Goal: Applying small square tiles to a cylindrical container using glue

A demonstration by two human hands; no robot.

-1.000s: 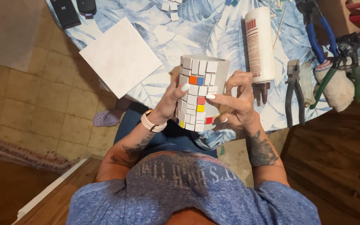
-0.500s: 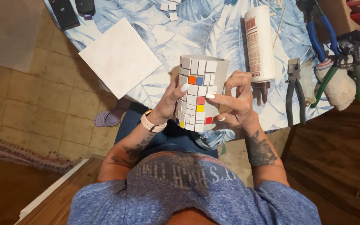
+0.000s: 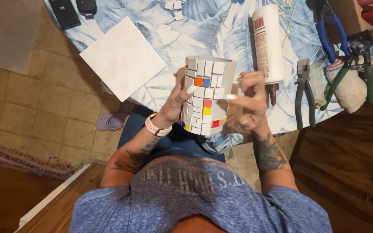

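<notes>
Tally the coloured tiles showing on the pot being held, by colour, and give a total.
On the mosaic pot:
Orange tile: 1
Blue tile: 1
Red tiles: 2
Yellow tiles: 2
Total: 6 coloured tiles showing; the rest are white.

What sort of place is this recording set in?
Probably a home craft table: a leaf-print tablecloth over worn floor tiles, with a glue bottle, pliers and loose tiles laid out. Both hands hold a mosaic-tiled cylinder.

White glue bottle [image 3: 267,43] lying on the table, red-and-white label [image 3: 260,39], brown nozzle toward the person
</notes>
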